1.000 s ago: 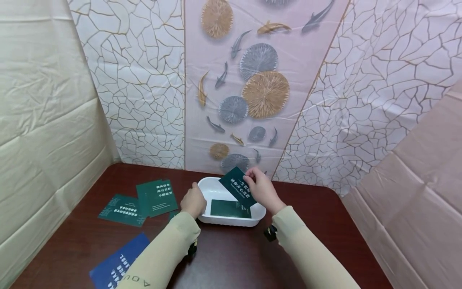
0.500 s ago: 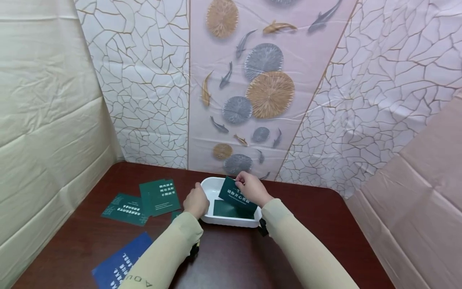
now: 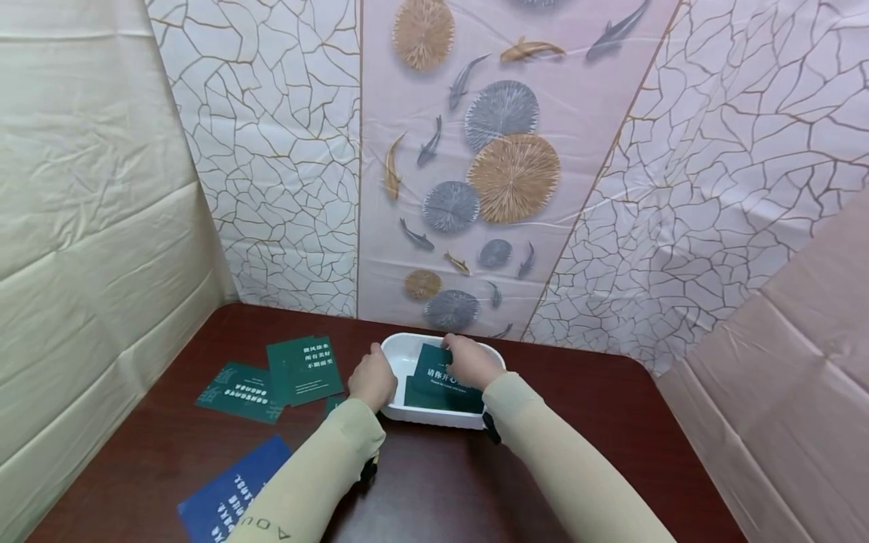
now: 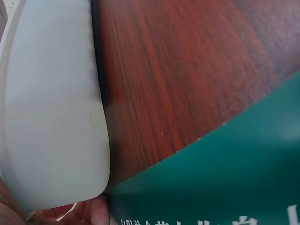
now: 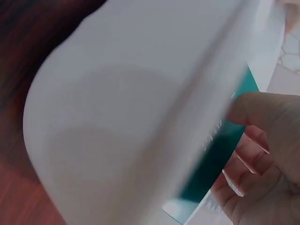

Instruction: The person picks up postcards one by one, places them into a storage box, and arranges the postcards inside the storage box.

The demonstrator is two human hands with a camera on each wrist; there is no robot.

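Note:
A white plastic tray (image 3: 434,416) stands on the table. My left hand (image 3: 373,379) grips its left end; in the left wrist view, fingertips (image 4: 99,211) curl beneath the tray wall (image 4: 54,108). Inside the tray, my right hand (image 3: 473,362) holds a dark green card (image 3: 429,362) with white print by its upper right part. In the right wrist view the thumb lies on the face of this card (image 5: 211,164), the other fingers behind it. Another green card (image 3: 416,401) lies flat in the tray, partly covered by the held one.
Left of the tray lie overlapping green cards (image 3: 308,371), one with pale patterned corners (image 3: 237,391). Another green card (image 3: 333,404) shows beside the left wrist. A blue card (image 3: 234,486) lies nearer, partly under the left sleeve. Patterned cloth walls (image 3: 285,188) surround the dark red table (image 3: 577,422).
My right hand has moved left and down into the tray with the green card, which is now lower and more upright over the other card. The left hand keeps its grip on the tray.

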